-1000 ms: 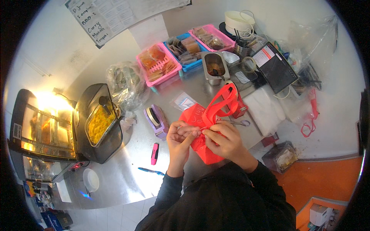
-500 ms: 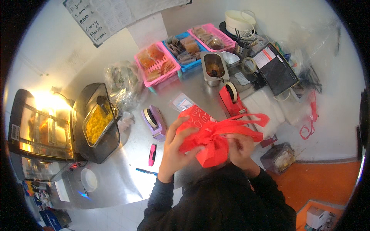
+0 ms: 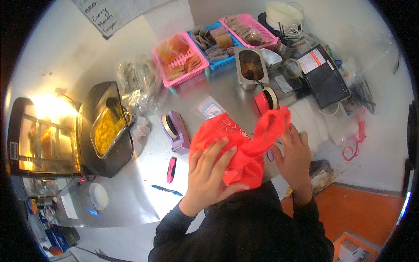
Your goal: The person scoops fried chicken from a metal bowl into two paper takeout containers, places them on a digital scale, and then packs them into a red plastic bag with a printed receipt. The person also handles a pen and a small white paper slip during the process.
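Observation:
A red fabric bag (image 3: 244,161) with white print on its side bulges in front of my body, above the near edge of the metal table. My left hand (image 3: 211,170) lies spread over its left side, fingers stretched out and thumb low. The bag's strap (image 3: 270,124) stands up in a loop on the right. At the strap's end my right hand (image 3: 296,157) touches it with the fingertips, thumb and fingers apart. A small purple ring (image 3: 270,155) shows by the right thumb; the rest of it is hidden. What the bag contains cannot be seen.
Left of the bag are a purple tape dispenser (image 3: 176,133), a pink marker (image 3: 171,169) and a blue pen (image 3: 166,190). A red tape dispenser (image 3: 262,103) and a metal container (image 3: 250,70) stand beyond. Baskets of packets (image 3: 180,61) line the back; a food tray (image 3: 109,133) sits left.
The knotted-looking straps have come up and loosened from between my fingers. My left hand has flattened over the bag, and my right hand has moved right and opened out.

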Action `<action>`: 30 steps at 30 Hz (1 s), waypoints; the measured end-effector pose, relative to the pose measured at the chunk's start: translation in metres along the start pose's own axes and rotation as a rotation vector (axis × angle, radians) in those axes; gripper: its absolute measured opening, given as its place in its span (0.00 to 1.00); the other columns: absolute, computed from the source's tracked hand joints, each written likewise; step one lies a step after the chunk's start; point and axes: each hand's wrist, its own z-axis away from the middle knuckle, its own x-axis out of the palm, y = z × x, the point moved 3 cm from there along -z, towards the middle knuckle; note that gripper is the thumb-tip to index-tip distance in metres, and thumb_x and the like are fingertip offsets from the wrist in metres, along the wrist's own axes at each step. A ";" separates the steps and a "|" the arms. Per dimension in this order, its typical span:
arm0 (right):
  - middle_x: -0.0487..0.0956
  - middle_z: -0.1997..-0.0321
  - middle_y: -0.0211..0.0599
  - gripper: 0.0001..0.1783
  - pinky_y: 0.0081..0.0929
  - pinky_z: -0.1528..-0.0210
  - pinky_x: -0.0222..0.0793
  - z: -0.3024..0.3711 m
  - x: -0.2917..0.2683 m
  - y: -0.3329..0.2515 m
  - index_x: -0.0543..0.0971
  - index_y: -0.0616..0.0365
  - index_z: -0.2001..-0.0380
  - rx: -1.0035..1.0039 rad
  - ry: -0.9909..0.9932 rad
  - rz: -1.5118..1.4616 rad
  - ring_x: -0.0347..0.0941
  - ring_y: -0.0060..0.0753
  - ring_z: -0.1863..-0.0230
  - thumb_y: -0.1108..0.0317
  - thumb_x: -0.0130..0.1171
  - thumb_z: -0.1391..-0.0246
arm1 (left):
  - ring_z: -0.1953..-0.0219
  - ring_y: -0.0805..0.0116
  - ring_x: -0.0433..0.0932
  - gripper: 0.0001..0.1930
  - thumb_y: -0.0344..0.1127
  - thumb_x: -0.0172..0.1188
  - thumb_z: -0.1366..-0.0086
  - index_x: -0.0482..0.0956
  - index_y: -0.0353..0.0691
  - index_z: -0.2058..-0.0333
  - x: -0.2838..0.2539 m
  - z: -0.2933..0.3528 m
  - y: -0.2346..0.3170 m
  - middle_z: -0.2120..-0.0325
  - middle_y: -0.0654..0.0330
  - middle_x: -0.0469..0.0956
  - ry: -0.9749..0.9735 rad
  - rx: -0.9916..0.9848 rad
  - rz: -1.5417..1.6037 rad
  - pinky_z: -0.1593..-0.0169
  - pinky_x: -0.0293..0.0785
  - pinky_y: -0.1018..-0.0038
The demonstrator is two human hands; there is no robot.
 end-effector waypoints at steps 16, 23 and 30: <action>0.71 0.75 0.34 0.18 0.25 0.75 0.55 0.021 -0.124 0.021 0.73 0.52 0.70 -0.748 0.072 -0.272 0.63 0.29 0.79 0.54 0.56 0.66 | 0.78 0.68 0.69 0.11 0.23 0.55 0.62 0.68 0.37 0.75 -0.042 0.033 -0.045 0.80 0.59 0.68 0.142 -0.065 0.292 0.75 0.64 0.78; 0.65 0.67 0.39 0.23 0.28 0.68 0.55 -0.014 -0.091 0.024 0.71 0.54 0.68 -0.337 0.252 -0.325 0.59 0.34 0.67 0.55 0.60 0.72 | 0.85 0.76 0.58 0.13 0.46 0.49 0.47 0.63 0.45 0.80 -0.102 0.005 -0.041 0.84 0.67 0.63 0.429 -0.016 1.559 0.77 0.53 0.78; 0.65 0.65 0.42 0.17 0.30 0.64 0.60 -0.047 -0.015 -0.066 0.71 0.53 0.73 -0.728 -0.424 -0.451 0.62 0.37 0.63 0.65 0.59 0.73 | 0.86 0.76 0.58 0.15 0.51 0.51 0.50 0.66 0.47 0.80 -0.119 -0.021 -0.021 0.87 0.67 0.65 0.275 0.144 1.158 0.80 0.51 0.81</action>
